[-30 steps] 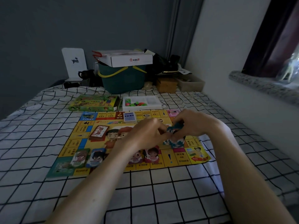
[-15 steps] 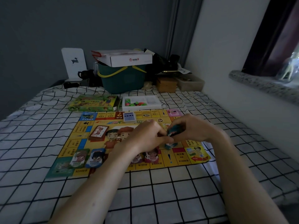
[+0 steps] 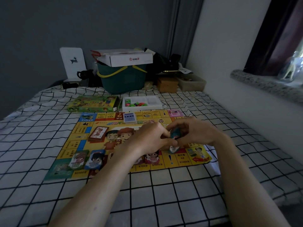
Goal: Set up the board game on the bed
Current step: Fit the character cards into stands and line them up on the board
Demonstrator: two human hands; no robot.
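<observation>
Head view: both hands are working a small teal character piece over the half-set board game.

The left hand (image 3: 152, 138) and right hand (image 3: 195, 133) are meeting above the board (image 3: 77, 138), fingers of both curling round the teal piece (image 3: 174, 134), which is sitting between the fingertips, clear of the board. Just below the fingers another piece (image 3: 173, 149) is standing on the near edge; 3 more character pieces (image 3: 95, 158) are lining that edge to the left. Beyond the fingers, 2 card decks (image 3: 98, 134) are lying on the board. Farther off, the tray (image 3: 154, 105) is holding coloured tokens (image 3: 135, 104) beside the game box (image 3: 93, 106), so I judge setup roughly midway, tokens remaining.
</observation>
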